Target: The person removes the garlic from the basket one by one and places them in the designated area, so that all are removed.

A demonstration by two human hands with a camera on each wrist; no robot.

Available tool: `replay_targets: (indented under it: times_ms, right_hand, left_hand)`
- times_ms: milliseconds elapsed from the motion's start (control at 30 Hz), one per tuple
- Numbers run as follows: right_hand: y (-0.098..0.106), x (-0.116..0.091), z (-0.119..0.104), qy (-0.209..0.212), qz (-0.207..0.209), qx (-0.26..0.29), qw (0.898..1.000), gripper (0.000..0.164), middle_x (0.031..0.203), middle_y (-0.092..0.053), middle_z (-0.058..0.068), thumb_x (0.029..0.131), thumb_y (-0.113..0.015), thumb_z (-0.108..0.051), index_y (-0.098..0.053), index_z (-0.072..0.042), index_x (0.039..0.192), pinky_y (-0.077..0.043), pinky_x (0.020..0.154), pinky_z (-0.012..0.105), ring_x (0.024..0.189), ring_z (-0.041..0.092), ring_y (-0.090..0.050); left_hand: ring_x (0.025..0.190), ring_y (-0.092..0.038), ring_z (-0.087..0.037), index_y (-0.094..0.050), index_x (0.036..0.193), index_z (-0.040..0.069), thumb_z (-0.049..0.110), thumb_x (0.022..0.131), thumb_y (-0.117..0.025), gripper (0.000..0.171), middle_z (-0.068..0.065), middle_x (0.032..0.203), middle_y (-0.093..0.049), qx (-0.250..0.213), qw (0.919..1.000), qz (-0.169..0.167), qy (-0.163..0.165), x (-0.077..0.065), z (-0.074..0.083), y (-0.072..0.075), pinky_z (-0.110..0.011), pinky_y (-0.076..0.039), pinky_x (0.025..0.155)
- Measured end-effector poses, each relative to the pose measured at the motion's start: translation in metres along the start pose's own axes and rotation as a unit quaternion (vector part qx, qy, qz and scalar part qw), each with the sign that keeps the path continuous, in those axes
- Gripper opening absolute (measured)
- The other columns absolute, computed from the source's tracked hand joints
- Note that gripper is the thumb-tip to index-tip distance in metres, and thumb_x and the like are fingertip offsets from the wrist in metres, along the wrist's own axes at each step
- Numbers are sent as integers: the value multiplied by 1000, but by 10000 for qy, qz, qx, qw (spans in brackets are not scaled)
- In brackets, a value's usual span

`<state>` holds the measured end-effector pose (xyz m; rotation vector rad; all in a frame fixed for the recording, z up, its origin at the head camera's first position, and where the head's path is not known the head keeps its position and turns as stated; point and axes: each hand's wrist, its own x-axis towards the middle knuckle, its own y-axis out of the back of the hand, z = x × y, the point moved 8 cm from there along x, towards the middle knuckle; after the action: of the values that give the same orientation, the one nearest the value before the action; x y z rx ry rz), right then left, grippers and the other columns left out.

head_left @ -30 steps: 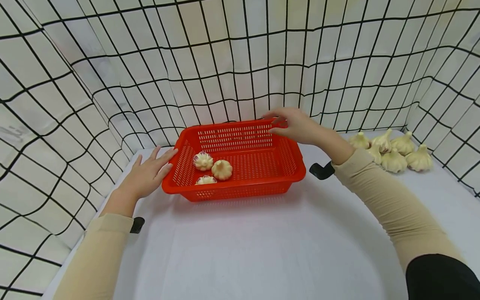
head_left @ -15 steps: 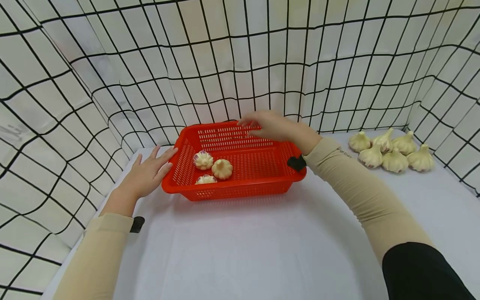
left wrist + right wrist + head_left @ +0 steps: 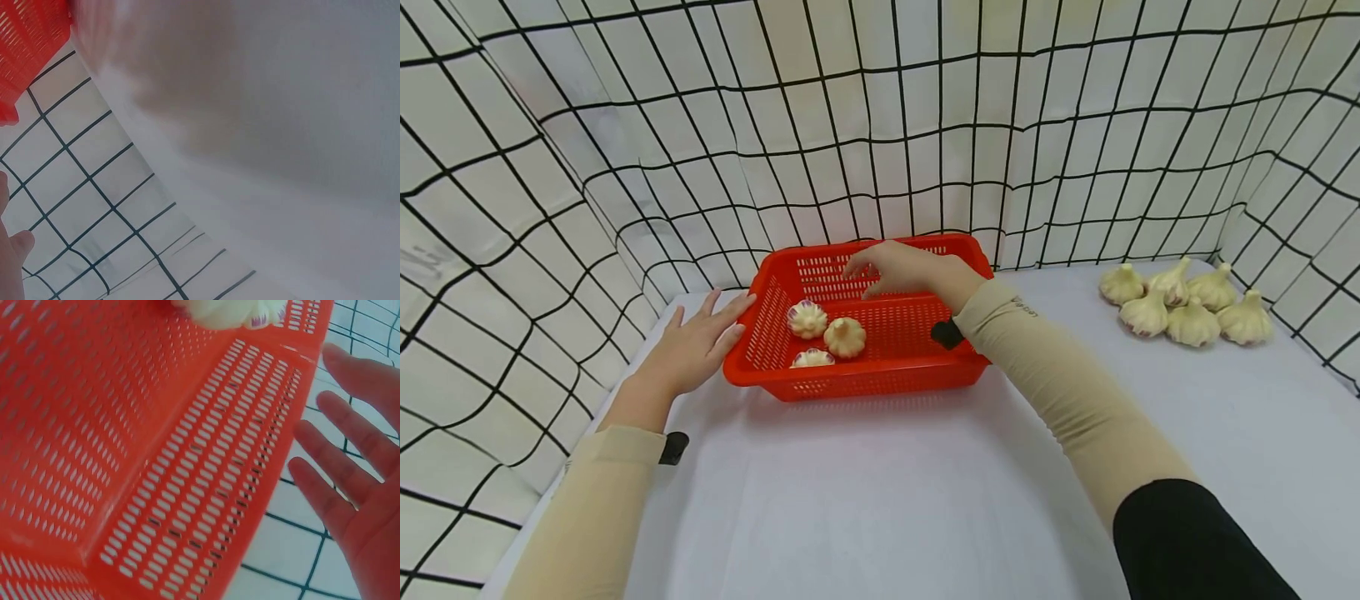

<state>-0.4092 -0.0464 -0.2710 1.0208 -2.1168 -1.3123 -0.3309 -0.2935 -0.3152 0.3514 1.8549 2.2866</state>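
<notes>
Bright, soft head view; wrist views dimmer, seemingly hazy.

Snug beige sleeves; beside the right cuff, small dark lettering and a black piece; farther from that cuff, black cloth

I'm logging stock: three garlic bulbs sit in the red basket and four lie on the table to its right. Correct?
Not four: the head view shows six garlic bulbs on the table right of the red basket. The three bulbs inside are correct.

3 garlic bulbs lie left inside the red basket.
</notes>
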Motion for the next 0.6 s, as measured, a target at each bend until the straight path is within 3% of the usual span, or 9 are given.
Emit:
replay_targets:
  times_ms: [300, 600]
  right_hand:
    - [-31, 21, -1, -116, -671, 151, 9976, 46, 139, -61, 12, 94, -74, -4, -62, -4, 138, -46, 107, 34, 130, 28, -53]
    - [-53, 29, -4, -425, -1379, 75, 9895, 53, 142, -57, 7, 92, -76, -4, -61, -12, 142, -45, 108, 36, 132, 24, -49]
  left_hand:
    - [155, -3, -44, -21, 165, 19, 54, 109, -27, 67, -19, 166, -25, -3, 10000, -30, 23, 1, -1, -1, -73, 4, 116]
    - [155, -3, -44, -22, 165, 19, 53, 109, -29, 66, -20, 165, -27, -44, 10000, -19, 55, 1, 0, -1, -72, 5, 117]
